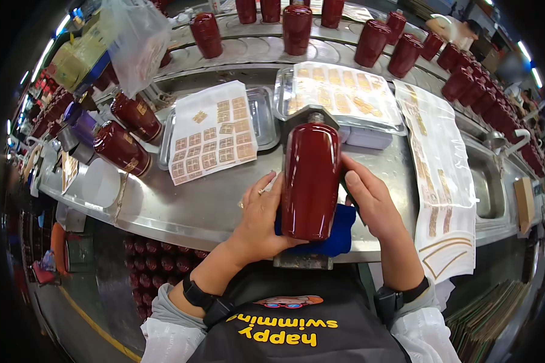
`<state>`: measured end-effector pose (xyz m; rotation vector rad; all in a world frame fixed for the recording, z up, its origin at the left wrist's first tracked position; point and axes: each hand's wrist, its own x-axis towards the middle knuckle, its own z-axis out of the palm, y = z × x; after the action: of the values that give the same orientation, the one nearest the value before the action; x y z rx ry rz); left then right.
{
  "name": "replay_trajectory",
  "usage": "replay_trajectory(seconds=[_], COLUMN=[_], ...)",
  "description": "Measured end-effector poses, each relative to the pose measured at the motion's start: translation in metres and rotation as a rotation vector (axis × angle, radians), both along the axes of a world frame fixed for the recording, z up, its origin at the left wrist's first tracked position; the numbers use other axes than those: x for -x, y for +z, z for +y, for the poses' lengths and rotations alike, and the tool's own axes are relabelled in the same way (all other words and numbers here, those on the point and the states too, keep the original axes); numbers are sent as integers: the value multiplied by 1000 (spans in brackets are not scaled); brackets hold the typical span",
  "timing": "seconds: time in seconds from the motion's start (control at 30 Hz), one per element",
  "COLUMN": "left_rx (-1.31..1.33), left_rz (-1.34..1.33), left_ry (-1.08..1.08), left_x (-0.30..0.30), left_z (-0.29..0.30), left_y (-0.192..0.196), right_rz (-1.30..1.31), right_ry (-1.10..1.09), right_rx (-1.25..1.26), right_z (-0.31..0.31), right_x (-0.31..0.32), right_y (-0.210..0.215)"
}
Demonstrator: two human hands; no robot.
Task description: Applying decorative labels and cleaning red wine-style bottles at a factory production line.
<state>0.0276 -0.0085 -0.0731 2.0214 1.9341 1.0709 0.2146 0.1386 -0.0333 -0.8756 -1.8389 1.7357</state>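
A glossy dark red bottle (312, 181) with a bare, narrow neck lies tilted in front of me, resting against a dark angular stand (326, 115). My left hand (261, 213) is closed along its lower left side, with a ring on one finger. On the other side, my right hand (372, 196) curves round the bottle's right edge; some of its fingertips are hidden behind it. A blue cloth (344, 233) is bunched beneath the bottle. Left of it, a sheet of gold decals (215, 133) lies over a metal tray (265, 109).
Another decal sheet (339, 91) covers a tray behind the stand. A long decal strip (442, 181) hangs over the counter's edge on the right, near a sink (489, 184). Two decorated red bottles (122, 147) lie at left. More bottles (297, 29) stand on the conveyor (248, 51).
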Motion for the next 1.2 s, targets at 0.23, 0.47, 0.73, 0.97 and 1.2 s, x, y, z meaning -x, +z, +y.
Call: replay_trajectory(seconds=[0.23,0.47,0.73,0.97,1.2], left_rx=[-177,-15,169,123,160], left_rz=[310,245,151,118,61], left_ry=[-126,-182,128,85,179], left_x=[3,67,131,102,99], left_z=[-1,16,46,29,2], left_y=[22,66,49,43,43], right_rz=[-6,-70,-371,-825,-785], right_ry=[0,74,-85,-23,26], right_rx=[-148,-181,-1060,-1185,-1338], right_z=[-4,2,81,193,204], right_x=[-11,-29,-10,-10,-13], right_y=[-4,2,31,5,12])
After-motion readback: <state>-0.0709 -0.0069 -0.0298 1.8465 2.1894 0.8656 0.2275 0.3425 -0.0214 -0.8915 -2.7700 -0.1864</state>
